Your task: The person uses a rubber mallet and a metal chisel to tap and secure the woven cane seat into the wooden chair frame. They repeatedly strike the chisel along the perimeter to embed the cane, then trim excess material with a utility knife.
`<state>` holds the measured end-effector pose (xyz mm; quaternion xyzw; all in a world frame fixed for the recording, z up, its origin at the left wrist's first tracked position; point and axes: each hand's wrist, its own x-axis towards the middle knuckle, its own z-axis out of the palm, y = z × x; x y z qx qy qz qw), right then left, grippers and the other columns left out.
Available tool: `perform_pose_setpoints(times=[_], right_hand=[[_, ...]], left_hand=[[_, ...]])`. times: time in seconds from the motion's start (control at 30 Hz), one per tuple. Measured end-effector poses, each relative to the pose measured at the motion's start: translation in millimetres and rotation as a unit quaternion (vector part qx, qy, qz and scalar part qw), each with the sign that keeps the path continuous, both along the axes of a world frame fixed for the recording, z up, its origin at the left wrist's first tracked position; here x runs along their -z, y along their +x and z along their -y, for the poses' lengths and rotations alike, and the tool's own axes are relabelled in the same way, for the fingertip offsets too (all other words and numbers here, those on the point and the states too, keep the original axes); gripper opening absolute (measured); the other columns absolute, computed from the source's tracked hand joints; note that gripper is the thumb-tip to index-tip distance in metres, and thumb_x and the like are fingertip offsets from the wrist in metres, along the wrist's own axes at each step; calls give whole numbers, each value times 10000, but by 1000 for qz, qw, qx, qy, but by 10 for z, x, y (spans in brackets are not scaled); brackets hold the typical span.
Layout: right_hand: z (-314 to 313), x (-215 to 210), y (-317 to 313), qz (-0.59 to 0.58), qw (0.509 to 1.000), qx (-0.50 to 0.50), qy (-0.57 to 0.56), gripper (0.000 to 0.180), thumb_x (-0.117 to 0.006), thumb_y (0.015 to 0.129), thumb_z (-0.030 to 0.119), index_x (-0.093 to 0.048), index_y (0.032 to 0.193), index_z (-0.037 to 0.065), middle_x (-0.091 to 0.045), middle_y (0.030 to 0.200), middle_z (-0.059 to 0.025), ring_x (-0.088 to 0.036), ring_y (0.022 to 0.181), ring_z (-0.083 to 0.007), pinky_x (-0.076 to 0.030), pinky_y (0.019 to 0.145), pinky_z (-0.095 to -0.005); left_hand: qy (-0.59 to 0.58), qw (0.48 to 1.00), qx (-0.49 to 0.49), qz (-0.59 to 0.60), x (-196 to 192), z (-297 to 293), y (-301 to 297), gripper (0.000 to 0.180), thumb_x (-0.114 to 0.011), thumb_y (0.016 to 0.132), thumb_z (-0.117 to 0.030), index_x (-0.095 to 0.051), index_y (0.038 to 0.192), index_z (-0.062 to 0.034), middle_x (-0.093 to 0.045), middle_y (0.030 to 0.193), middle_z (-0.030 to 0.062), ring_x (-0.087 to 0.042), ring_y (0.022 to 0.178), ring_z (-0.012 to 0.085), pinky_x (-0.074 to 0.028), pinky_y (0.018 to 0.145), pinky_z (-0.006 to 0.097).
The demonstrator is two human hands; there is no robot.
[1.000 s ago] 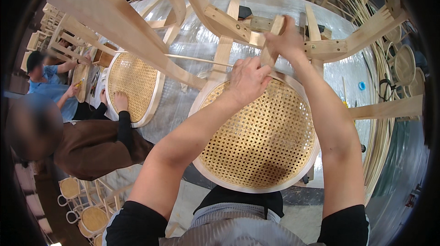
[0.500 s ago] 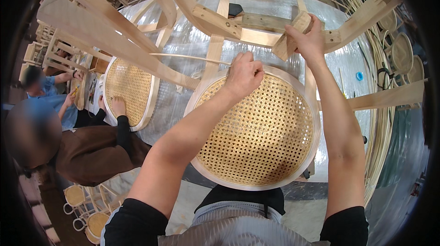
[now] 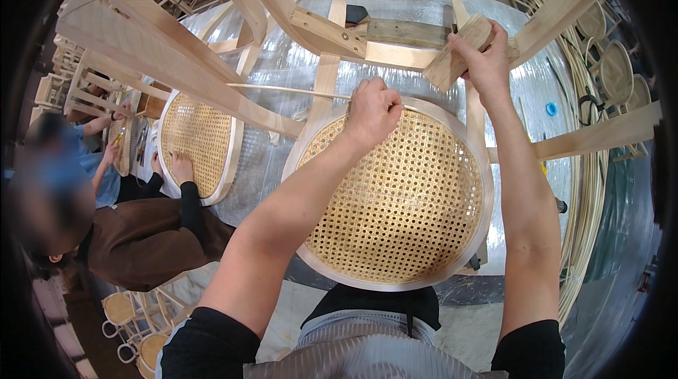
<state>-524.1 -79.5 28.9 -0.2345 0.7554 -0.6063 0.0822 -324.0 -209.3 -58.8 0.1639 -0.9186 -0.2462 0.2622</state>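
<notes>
A round chair seat of woven cane [image 3: 395, 202] with a pale wooden rim lies right before me. At its far edge my left hand [image 3: 374, 114] is closed on a thin cane strip [image 3: 289, 89], which runs off leftward behind a chair leg. My left fingertips hide the strip's end. Beyond the rim, to the right, my right hand [image 3: 487, 61] grips a wooden block [image 3: 458, 52], thumb on the near side and fingers over the far side. The block is tilted and held over the seat frame's wooden crossbar [image 3: 395, 56].
Pale chair legs [image 3: 180, 61] rise across the left. The table [image 3: 275, 160] is wrapped in clear film. Long cane strips [image 3: 590, 188] hang along the right, near a blue ring [image 3: 551, 108]. At left, a person in brown [image 3: 148, 238] handles another cane seat [image 3: 196, 139].
My right hand has moved a little to the right with the block, which has turned to show more of its broad face. My left hand stays almost in place on the strip.
</notes>
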Motion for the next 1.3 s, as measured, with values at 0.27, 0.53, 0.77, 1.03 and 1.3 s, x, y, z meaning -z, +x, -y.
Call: perform_pose_setpoints(times=[0.27,0.53,0.77,1.03,1.3], right_hand=[[-48,-87,10,-11,1000,0,-15,981,-915,858,343,-337,1584,26,-636,1379,-239,-765,1076,-300,-690,696,-410],[-68,-117,-16,-10,1000,2,-16,981,-916,864,340,-333,1588,27,-630,1385,-241,-764,1089,-312,-699,715,-429],[-120,-119,6,-8,1000,2,-13,991,-914,859,354,-332,1591,24,-623,1386,-252,-762,1100,-320,-699,727,-420],[-212,-136,22,-20,1000,16,10,998,-915,846,401,-352,1583,33,-634,1365,-246,-773,1062,-305,-691,701,-397],[-278,-189,23,-28,999,21,20,994,-909,850,411,-350,1582,37,-628,1373,-248,-776,1068,-310,-700,718,-403]], left_hand=[[8,1000,-4,16,-1,1,-16,81,-823,846,-154,-779,820,-91,-656,951,125,-597,979,368,-516,892,480],[29,999,-6,12,-20,-17,-22,85,-815,846,-152,-781,818,-79,-657,954,124,-597,984,368,-516,902,475],[29,999,-11,14,-20,-12,-19,93,-813,849,-156,-780,815,-77,-654,948,121,-602,993,358,-517,907,471],[22,999,-16,19,-31,-29,-31,87,-821,846,-137,-774,805,-76,-647,937,118,-605,995,350,-520,909,471],[11,999,-21,22,-22,-48,-49,94,-826,835,-138,-762,794,-82,-650,960,124,-610,994,358,-519,909,479]])
